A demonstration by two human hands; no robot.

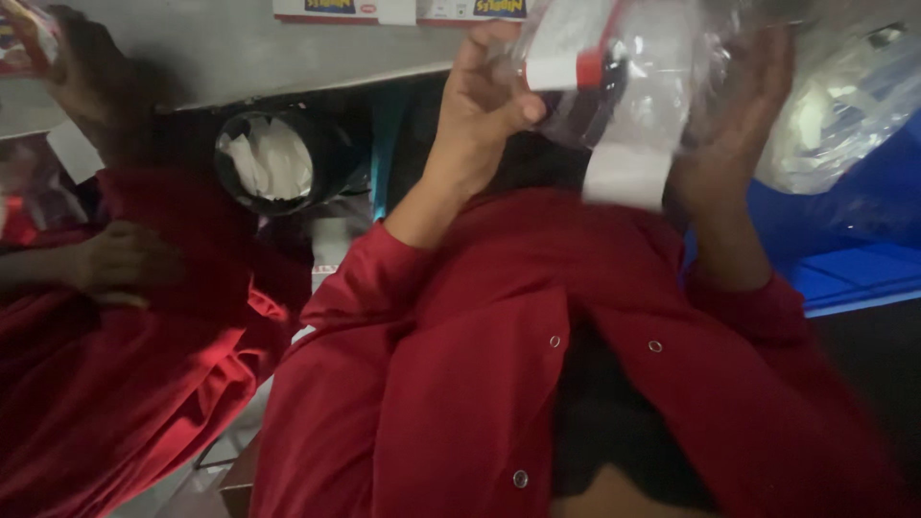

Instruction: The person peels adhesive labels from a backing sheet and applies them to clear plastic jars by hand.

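While another person in a red sleeve stands at 9 o'clock, that person's hand (123, 261) rests low and their other hand (79, 59) is up at 10 o'clock. These are not the wearer's hands.

Next to them, at 11 o'clock, sits a round black bin with white paper inside (268, 159). It is under the edge of the grey worktop (240, 48).

Near 12 o'clock the left hand (484, 96) has its grip clamped on a clear floppy plastic bag (662, 77), thumb in front and fingers behind. Inside the bag lies a white tube with a red cap (566, 70), and a white paper strip (625, 175) hangs under it. The bag is held up high, close to the eyes, likely so both sides stay spread.

At 1 o'clock the right hand (743, 110) props the bag from behind. It is blurry through the plastic, so I cannot tell if its grip is closed.

At 2 o'clock another clear bag of white stuff (844, 110) sits over a blue bin (844, 264). The room is dim.
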